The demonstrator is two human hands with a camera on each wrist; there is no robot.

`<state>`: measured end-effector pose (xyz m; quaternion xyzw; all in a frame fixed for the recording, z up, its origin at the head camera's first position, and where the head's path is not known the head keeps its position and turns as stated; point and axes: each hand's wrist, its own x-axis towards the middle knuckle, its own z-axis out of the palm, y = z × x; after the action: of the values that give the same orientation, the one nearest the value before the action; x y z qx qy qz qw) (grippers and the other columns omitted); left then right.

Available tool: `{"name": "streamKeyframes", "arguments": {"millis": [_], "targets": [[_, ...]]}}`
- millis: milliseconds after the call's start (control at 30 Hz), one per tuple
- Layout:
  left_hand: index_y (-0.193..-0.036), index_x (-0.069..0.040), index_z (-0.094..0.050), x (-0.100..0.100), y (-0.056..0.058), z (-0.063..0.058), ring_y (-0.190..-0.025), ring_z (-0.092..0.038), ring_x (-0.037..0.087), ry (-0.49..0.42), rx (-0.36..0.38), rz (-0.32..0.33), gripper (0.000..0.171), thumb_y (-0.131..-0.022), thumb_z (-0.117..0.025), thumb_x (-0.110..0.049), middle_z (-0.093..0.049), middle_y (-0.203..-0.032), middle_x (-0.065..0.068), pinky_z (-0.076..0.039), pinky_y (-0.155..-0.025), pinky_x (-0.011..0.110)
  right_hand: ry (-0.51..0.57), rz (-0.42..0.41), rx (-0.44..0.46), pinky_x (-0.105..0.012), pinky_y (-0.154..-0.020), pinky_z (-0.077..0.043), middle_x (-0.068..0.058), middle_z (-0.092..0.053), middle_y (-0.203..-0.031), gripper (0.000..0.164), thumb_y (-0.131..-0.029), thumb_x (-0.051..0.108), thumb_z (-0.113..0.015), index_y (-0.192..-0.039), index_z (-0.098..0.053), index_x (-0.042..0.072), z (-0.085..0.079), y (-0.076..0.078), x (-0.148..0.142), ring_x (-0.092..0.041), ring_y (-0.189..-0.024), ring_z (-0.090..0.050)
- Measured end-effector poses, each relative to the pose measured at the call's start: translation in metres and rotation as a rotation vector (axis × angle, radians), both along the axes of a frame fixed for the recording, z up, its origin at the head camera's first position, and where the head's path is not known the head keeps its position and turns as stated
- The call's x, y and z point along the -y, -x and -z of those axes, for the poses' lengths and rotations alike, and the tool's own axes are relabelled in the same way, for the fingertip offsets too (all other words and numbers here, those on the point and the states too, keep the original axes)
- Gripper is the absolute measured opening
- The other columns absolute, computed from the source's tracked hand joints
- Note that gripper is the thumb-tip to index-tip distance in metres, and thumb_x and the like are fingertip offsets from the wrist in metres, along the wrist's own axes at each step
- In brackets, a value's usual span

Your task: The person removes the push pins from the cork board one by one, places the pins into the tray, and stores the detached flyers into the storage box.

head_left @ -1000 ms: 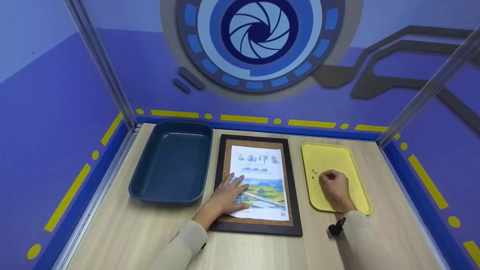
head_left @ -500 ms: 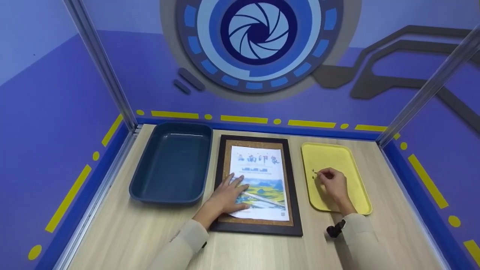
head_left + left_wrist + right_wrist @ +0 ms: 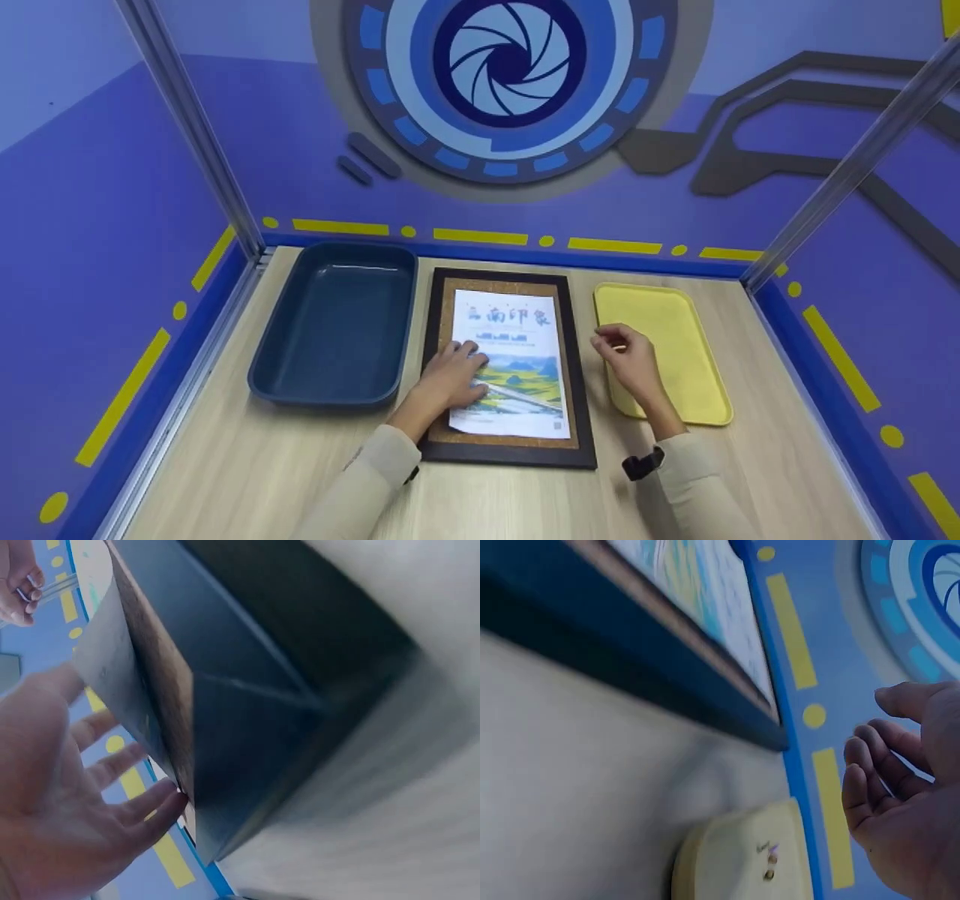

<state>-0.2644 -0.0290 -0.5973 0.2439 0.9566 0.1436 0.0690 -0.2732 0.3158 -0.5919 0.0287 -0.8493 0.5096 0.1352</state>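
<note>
A framed corkboard (image 3: 512,453) with a black rim lies in the middle of the table. On its cork rests a white printed poster (image 3: 504,420) with a landscape picture; in the left wrist view the poster's near edge (image 3: 112,652) curls up off the cork. My left hand (image 3: 452,375) lies on the poster's left side, fingers spread. My right hand (image 3: 631,366) hovers over the left edge of a yellow tray (image 3: 686,360), thumb and index tips close together. I cannot tell whether something tiny is between them. Several small tacks (image 3: 769,861) lie in the tray in the right wrist view.
A deep dark-blue bin (image 3: 337,330) stands left of the corkboard. Blue walls with yellow markings (image 3: 480,237) close off the table at the back and sides, with metal posts (image 3: 187,120) in the corners.
My right hand has moved left, from the tacks in the tray to the tray's left edge. The left hand stays on the poster, its fingers slightly less stretched. The head view has shifted slightly.
</note>
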Motion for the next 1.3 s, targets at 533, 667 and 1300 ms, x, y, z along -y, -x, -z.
{"name": "streamKeyframes", "arguments": {"millis": [533,667,1300], "targets": [[-0.161,-0.006,-0.043,-0.008,0.033,-0.017,-0.149,-0.039,0.042,-0.354,0.037,-0.289,0.068,-0.105,-0.067,-0.036,-0.040,-0.162,0.022,-0.041,-0.115,0.057,-0.053,-0.084,0.162,-0.030,-0.082,-0.055,-0.009,-0.073,-0.101,0.032,-0.094,0.006,-0.080,-0.122,-0.071,-0.007,0.012,-0.032,0.050,-0.021,-0.092,-0.066],[-0.161,0.000,-0.039,-0.010,0.044,-0.012,-0.153,-0.032,0.045,-0.514,0.117,-0.393,0.071,-0.105,-0.067,-0.033,-0.033,-0.166,0.026,-0.036,-0.119,0.057,-0.076,-0.060,0.186,-0.027,-0.073,-0.054,-0.015,-0.072,-0.102,0.035,-0.092,0.005,-0.081,-0.122,-0.070,-0.010,0.015,-0.037,0.055,-0.023,-0.091,-0.066],[-0.147,0.007,-0.055,-0.004,0.063,0.004,-0.129,-0.057,0.040,-0.618,0.162,-0.596,0.047,-0.103,-0.064,-0.008,-0.055,-0.136,0.025,-0.050,-0.107,0.050,-0.275,-0.004,0.253,-0.043,-0.071,-0.057,-0.014,-0.069,-0.093,0.040,-0.083,0.004,-0.083,-0.116,-0.069,-0.013,0.026,-0.038,0.070,-0.024,-0.082,-0.064]]}}
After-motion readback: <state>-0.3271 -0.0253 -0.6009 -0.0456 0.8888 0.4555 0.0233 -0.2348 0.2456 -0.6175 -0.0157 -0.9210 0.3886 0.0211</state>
